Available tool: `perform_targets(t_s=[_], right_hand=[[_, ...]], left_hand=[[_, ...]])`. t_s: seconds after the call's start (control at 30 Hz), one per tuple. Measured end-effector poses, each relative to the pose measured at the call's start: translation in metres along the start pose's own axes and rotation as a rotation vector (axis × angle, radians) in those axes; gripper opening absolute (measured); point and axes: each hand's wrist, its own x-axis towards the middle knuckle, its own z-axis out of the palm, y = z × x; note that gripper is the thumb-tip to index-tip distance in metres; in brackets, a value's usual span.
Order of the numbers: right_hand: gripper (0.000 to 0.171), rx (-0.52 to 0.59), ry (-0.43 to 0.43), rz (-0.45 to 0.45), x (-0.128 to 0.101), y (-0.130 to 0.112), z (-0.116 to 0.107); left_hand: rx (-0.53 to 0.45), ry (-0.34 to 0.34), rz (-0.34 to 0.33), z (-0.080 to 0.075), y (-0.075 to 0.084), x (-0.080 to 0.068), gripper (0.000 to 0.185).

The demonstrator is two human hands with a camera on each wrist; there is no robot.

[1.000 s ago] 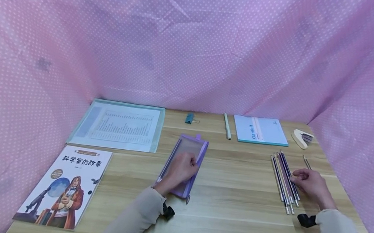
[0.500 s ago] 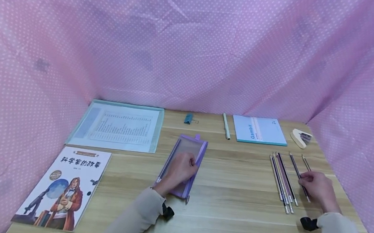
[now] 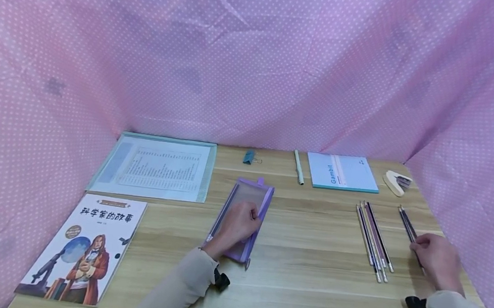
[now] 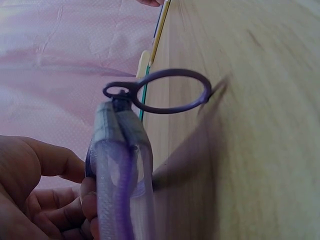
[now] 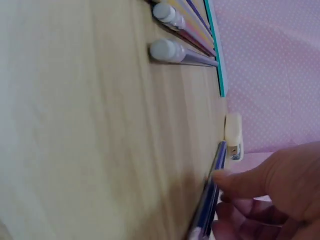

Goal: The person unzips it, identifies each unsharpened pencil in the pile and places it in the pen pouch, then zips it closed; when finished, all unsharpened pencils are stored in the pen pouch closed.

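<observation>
Head view shows, at the far left of the wooden desk (image 3: 308, 262), a storybook (image 3: 85, 247) with a painted cover, and behind it a clear document folder (image 3: 158, 167) with a printed sheet inside. In the middle lies a purple pencil case (image 3: 246, 202) with a see-through mesh face; the left hand (image 3: 239, 224) lies on its near half, fingers curled round its edge, which probably keeps it from sliding. In the left wrist view its zipper pull ring (image 4: 165, 90) sticks out past the end of the case.

Behind the case are a small blue binder clip (image 3: 250, 157), a pale pen (image 3: 299, 166) and a light blue notebook (image 3: 343, 172). Further right, a bundle of pencils (image 3: 374, 237) lies close together, eraser ends toward the person. Near this bundle, but apart from it, two dark pencils (image 3: 407, 224) lie side by side; the right hand (image 3: 438, 259) rests on their near ends, thumb and fingers pinching them against the desk, seemingly to hold them aligned. A cream stapler (image 3: 397, 182) sits at the back right corner.
</observation>
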Motion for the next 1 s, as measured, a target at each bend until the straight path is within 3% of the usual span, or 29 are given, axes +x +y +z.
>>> perform_targets(t_s=[0.07, 0.2, 0.3, 0.63, 0.8, 1.0], right_hand=[[0.029, 0.026, -0.037, -0.002, 0.001, -0.006, 0.000], [0.049, 0.182, -0.196, -0.031, 0.009, -0.023, 0.005], [0.055, 0.238, -0.276, -0.031, 0.014, -0.031, 0.009], [0.040, 0.136, -0.263, -0.110, 0.023, -0.030, 0.011], [0.034, 0.033, -0.244, -0.181, 0.029, -0.032, 0.008], [0.034, 0.039, -0.309, -0.166, 0.033, -0.035, 0.004]], left_hand=[[-0.002, -0.006, -0.008, 0.000, 0.000, 0.000, 0.014], [-0.005, -0.012, -0.027, -0.001, 0.000, 0.000, 0.014], [-0.014, -0.012, -0.024, -0.001, 0.000, 0.001, 0.013], [-0.024, -0.023, -0.011, 0.002, -0.001, 0.002, 0.016], [-0.029, -0.015, -0.005, 0.001, -0.002, 0.001, 0.016], [-0.053, -0.023, -0.008, 0.000, -0.002, 0.000, 0.014]])
